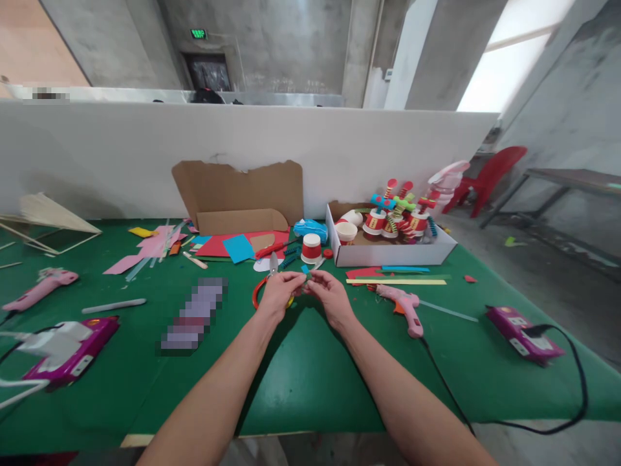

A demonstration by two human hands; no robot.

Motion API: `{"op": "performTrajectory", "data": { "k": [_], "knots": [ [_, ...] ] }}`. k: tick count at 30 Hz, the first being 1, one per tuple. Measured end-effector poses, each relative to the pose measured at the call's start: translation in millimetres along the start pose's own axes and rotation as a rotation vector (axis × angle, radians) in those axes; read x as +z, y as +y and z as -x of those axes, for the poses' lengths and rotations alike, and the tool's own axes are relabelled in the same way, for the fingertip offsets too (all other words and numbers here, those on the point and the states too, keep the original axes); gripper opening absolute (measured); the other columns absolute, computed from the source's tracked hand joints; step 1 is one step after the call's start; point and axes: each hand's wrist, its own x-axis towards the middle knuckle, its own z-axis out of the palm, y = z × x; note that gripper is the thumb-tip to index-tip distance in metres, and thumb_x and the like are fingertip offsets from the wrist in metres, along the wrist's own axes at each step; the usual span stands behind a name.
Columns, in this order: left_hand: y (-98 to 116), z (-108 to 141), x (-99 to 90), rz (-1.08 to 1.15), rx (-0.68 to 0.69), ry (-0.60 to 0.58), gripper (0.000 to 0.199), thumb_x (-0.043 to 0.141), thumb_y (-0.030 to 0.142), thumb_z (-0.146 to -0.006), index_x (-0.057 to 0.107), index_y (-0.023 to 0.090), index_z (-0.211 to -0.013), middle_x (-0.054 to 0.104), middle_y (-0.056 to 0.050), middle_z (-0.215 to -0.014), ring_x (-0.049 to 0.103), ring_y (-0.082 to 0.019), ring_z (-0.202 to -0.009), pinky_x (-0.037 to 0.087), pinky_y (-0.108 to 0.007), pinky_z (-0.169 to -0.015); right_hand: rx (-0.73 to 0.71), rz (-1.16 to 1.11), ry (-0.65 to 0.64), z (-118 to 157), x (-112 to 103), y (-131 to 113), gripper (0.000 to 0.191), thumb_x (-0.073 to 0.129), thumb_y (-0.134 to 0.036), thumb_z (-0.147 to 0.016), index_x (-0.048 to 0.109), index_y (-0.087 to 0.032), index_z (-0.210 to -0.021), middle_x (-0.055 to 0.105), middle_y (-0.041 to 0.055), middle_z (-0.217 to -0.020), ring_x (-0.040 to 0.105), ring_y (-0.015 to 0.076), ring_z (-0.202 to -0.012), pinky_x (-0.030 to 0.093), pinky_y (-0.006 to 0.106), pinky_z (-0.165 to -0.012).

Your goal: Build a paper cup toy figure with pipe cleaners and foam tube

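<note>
My left hand [277,295] and my right hand [332,299] meet over the table, fingertips pinched on a small blue-green piece [305,269] that looks like paper. Fingers cover most of it. Scissors with orange-red handles [256,295] lie beside and partly under my left hand, blades pointing away. Just beyond the fingertips stands an upside-down red and white paper cup [311,248]. A red cap-like disc [328,254] lies at its right. Dark coiled strips [290,259] sit left of the cup.
A white box [395,254] holds several decorated cup figures [374,221]. Pink glue guns lie right [405,307] and left [41,289], near purple power strips [521,333] [92,346]. Coloured paper [237,248], a cardboard piece [242,194] and a blurred phone-like object [194,315] are on the green table.
</note>
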Motion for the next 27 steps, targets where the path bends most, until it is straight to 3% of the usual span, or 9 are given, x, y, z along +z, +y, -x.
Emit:
{"op": "performTrajectory", "data": {
  "k": [6, 16, 27],
  "knots": [
    [-2.9, -1.8, -2.9, 0.035, -0.046, -0.051, 0.035, 0.086, 0.036, -0.05, 0.07, 0.011, -0.069, 0.065, -0.004, -0.061, 0.058, -0.01, -0.055, 0.047, -0.024, -0.058, 0.08, -0.086, -0.034, -1.5, -3.1, 1.3, 0.038, 0.084, -0.03, -0.056, 0.07, -0.019, -0.09, 0.067, -0.002, -0.07, 0.062, 0.0104, -0.064, 0.055, 0.028, -0.071],
    [-2.0, 0.7, -0.4, 0.009, -0.008, -0.047, 0.034, 0.085, 0.034, -0.051, 0.067, 0.011, -0.068, 0.064, -0.002, -0.059, 0.056, -0.009, -0.052, 0.043, -0.022, -0.054, 0.089, -0.112, 0.004, -2.5, -2.8, 2.7, 0.036, 0.085, -0.029, -0.054, 0.072, -0.017, -0.085, 0.069, -0.0018, -0.064, 0.062, 0.0092, -0.058, 0.054, 0.024, -0.065],
    [-7.6, -1.3, 1.5, 0.111, 0.072, -0.035, 0.043, 0.085, 0.026, -0.05, 0.065, 0.012, -0.086, 0.066, -0.001, -0.07, 0.06, -0.01, -0.058, 0.047, -0.023, -0.055, 0.109, -0.145, 0.028, -1.8, -0.5, 1.2, 0.037, 0.086, -0.028, -0.051, 0.072, -0.016, -0.083, 0.069, -0.0014, -0.063, 0.061, 0.0083, -0.056, 0.054, 0.023, -0.064]
  ]
}}
